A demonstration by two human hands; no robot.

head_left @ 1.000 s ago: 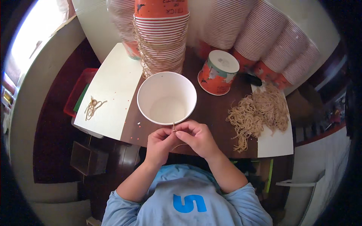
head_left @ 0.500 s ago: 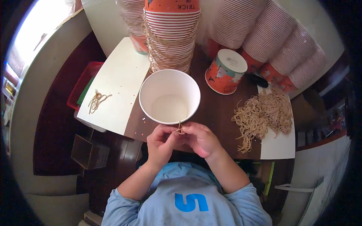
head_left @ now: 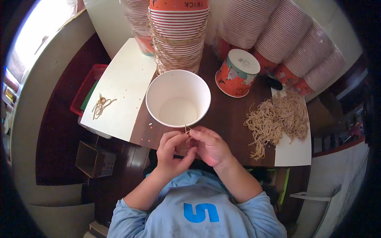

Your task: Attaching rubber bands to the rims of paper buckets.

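A white-lined paper bucket (head_left: 178, 89) stands upright at the table's near edge, its mouth facing me. Just below its near rim, the thumb and index finger of my right hand (head_left: 212, 148) pinch a thin tan cord (head_left: 185, 129), whose short end sticks up against the rim. My left hand (head_left: 170, 152) is beside it, index fingertip at the cord and thumb spread away from the fingers. How the cord runs behind the fingers is hidden.
A tall stack of buckets (head_left: 178, 43) with cord loops stands behind. To the right are an upturned orange bucket (head_left: 234, 79), a tangled cord pile (head_left: 274, 123) and more stacks (head_left: 285, 31). A small cord bundle (head_left: 102, 106) lies left, near a red bin (head_left: 85, 89).
My left thumb has come away from its index finger and dropped toward me. The right hand keeps pinching the cord, whose raised end has shifted slightly left.
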